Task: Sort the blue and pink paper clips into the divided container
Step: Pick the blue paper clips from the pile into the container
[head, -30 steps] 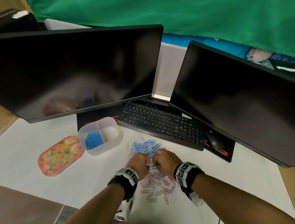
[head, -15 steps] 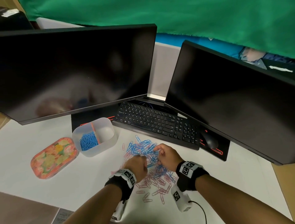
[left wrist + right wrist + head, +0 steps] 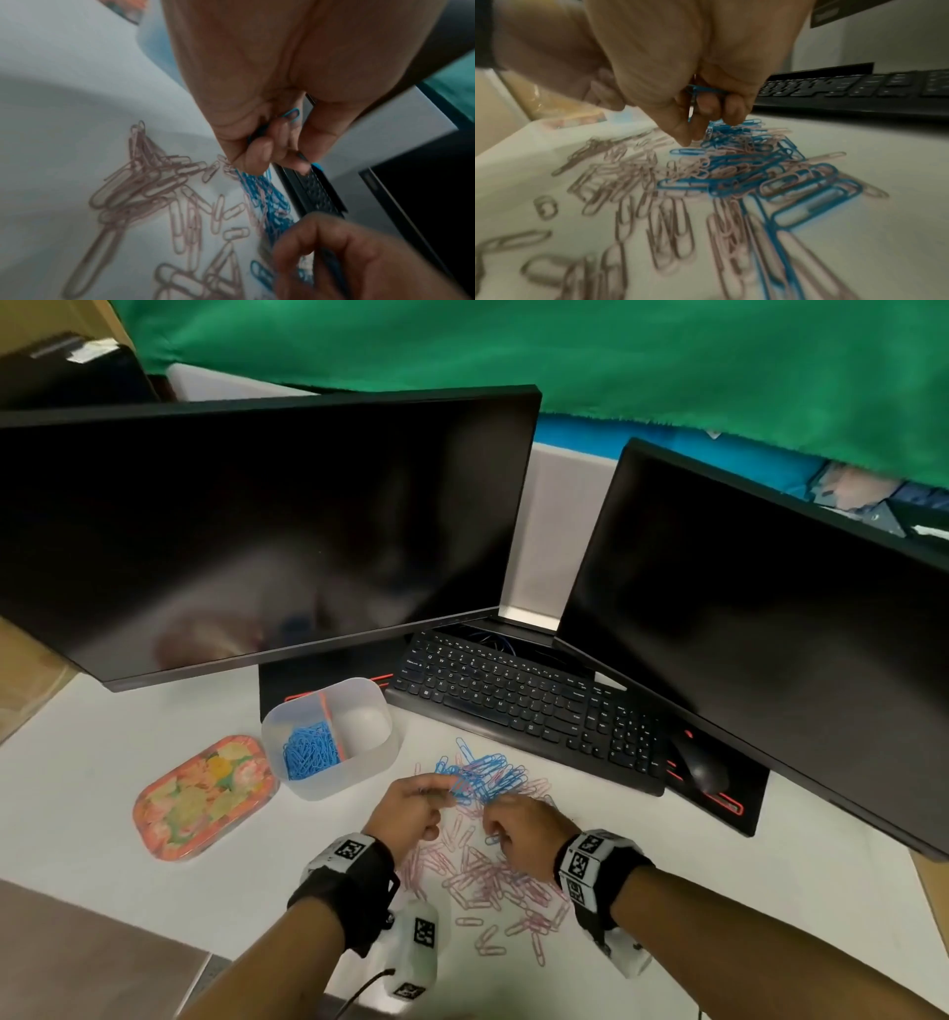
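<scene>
The clear divided container (image 3: 359, 778) stands left of the heap. Its left compartment holds blue clips (image 3: 310, 752) and its right one (image 3: 365, 722) looks bare. Loose blue paper clips (image 3: 490, 775) lie in front of the keyboard, with pink paper clips (image 3: 477, 878) spread nearer to me. My left hand (image 3: 436, 796) is at the blue heap's left edge, its curled fingers (image 3: 264, 150) holding several blue clips (image 3: 293, 114). My right hand (image 3: 495, 821) hovers just right of it, its fingers (image 3: 707, 107) curled round blue clips (image 3: 703, 89) above the blue heap (image 3: 752, 168).
A flowered orange lid (image 3: 203, 796) lies left of the container. The black keyboard (image 3: 518, 695) and a mouse (image 3: 703, 767) sit just behind the clips. Two dark monitors (image 3: 257, 531) overhang the back of the white desk (image 3: 102, 762).
My left hand has reached forward to the left edge of the blue heap. My right hand has drawn back a little towards me. Both still grip clips.
</scene>
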